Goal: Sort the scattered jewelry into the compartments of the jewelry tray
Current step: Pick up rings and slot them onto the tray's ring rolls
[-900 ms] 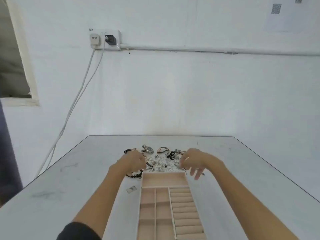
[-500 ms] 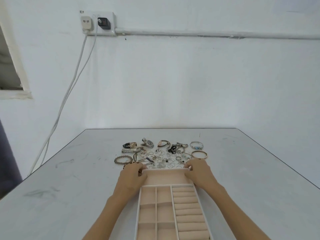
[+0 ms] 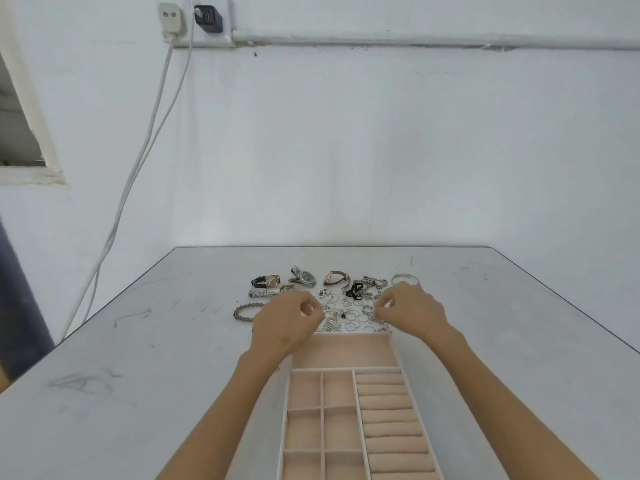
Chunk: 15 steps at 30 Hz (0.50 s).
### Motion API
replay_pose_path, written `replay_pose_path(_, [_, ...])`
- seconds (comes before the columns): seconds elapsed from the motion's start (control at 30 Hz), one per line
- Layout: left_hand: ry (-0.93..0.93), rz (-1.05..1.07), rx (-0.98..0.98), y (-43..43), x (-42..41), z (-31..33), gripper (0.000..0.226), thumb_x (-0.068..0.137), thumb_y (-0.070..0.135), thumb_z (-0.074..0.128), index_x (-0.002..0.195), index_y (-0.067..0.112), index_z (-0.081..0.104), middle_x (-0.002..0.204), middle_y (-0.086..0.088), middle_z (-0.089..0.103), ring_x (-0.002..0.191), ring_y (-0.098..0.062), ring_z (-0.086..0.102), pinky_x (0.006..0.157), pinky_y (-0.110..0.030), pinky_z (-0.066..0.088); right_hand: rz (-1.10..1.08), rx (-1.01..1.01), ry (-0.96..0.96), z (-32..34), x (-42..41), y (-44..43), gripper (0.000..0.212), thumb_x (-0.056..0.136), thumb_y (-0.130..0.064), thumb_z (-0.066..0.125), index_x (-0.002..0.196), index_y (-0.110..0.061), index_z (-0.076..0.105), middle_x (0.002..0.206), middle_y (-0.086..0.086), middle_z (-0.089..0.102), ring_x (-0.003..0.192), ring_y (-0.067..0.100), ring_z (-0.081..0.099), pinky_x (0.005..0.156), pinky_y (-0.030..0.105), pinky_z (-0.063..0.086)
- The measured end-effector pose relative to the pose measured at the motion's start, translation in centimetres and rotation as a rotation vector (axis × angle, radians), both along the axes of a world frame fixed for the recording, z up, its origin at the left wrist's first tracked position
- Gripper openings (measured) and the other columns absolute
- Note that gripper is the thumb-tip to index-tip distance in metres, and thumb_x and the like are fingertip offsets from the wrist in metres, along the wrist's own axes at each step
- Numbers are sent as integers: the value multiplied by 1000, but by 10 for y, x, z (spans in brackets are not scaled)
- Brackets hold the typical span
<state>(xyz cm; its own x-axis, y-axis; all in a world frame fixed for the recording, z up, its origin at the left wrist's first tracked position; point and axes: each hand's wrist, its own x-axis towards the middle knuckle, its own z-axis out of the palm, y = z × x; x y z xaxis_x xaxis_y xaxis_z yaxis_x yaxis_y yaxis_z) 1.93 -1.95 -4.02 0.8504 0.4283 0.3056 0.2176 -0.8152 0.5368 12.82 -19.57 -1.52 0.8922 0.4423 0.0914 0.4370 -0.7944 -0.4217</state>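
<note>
1. Left grip [image 3: 287, 323] and right grip [image 3: 412, 313] both hang over the jewelry, one on each side of it. On both, the fingers are curled in, with the thumb close to the first finger. I cannot tell if either one pinches a tiny piece or holds nothing.
2. The jewelry [image 3: 346, 313] lies in a loose pile in the middle of the desk, a bit toward the far edge. The small silver rings are in the middle of the pile, right between the two grips.
3. The jewelry tray [image 3: 349, 335] starts just on the near side of the pile. Its short far end almost touches the closest rings. Its long side runs straight toward the near edge of the desk. Every compartment I can see has nothing in it, so I think the sorting is only starting.
4. I think each piece must go one way: from the pile toward the near edge, into the tray. The wide compartment [image 3: 346, 353] comes first and is close to both grips. Past it, the ring rolls [image 3: 391, 410] are on the tray's right side, nearer the right grip. The small square compartments [image 3: 304, 389] are on the tray's left side, nearer the left grip.
5. On the far side of the pile lie the watches [image 3: 306, 277]. A beaded bracelet [image 3: 244, 311] lies just beside the left grip, on its left. A thin bangle [image 3: 403, 278] lies past the right grip.
6. The desk [image 3: 138, 375] is grey with dark scuffs. On the wall behind its far edge is a plug socket [image 3: 197, 20], with cables [image 3: 138, 168] hanging down to the left.
</note>
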Motion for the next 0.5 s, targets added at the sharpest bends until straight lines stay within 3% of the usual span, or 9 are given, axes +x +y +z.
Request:
replay_pose_path(0.27, [297,-27,211,-25,61,3,14,82,29,64,94,29,72,104,6,69,102,-17,61,77,-30,48,2,-134,9,-10,14,43,22,79,-31,73,98,-21,72,104,0,69,99,19,64,71,27,41])
replay_pose_path(0.5, [319,-52,217,-15,72,-2,13,76,35,72,90,33,72,104,9,67,101,-14,60,75,-28,45,19,-166,5,-15,24,46,27,71,-35,81,93,-24,72,111,-1,65,103,19,61,71,28,41])
